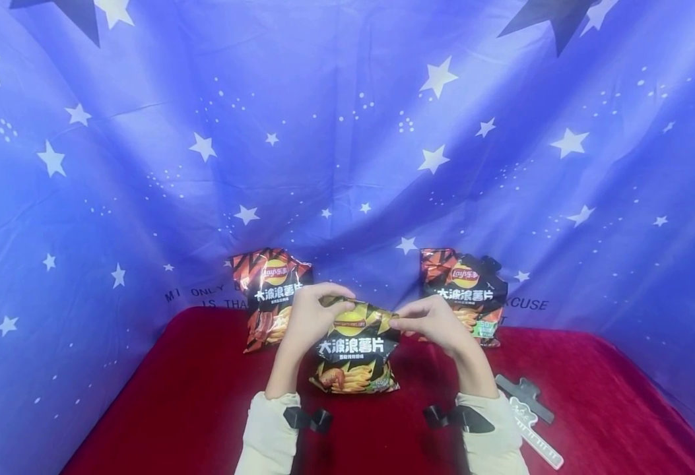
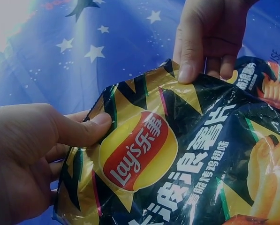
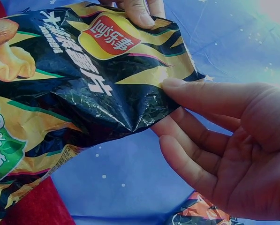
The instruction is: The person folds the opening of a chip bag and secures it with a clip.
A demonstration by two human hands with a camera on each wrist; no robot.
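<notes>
A black and gold bag of potato chips [image 1: 356, 349] stands upright in the middle of the red table, its printed front facing me. My left hand [image 1: 319, 316] pinches its top edge on the left, thumb on the front beside the round yellow logo, as the left wrist view shows. On the right, my right hand [image 1: 433, 320] pinches the upper corner, with the thumb [image 3: 182, 89] on the front and fingers behind the bag. The top of the bag is drawn fairly flat between both hands.
Behind stand two red and black chip bags, one at left [image 1: 266, 316] and one at right [image 1: 460, 290], with a dark clip [image 1: 490, 264] at its top. A grey clip [image 1: 528, 396] and a white clip [image 1: 534, 435] lie right of my right forearm. A blue starry cloth [image 1: 335, 165] hangs behind.
</notes>
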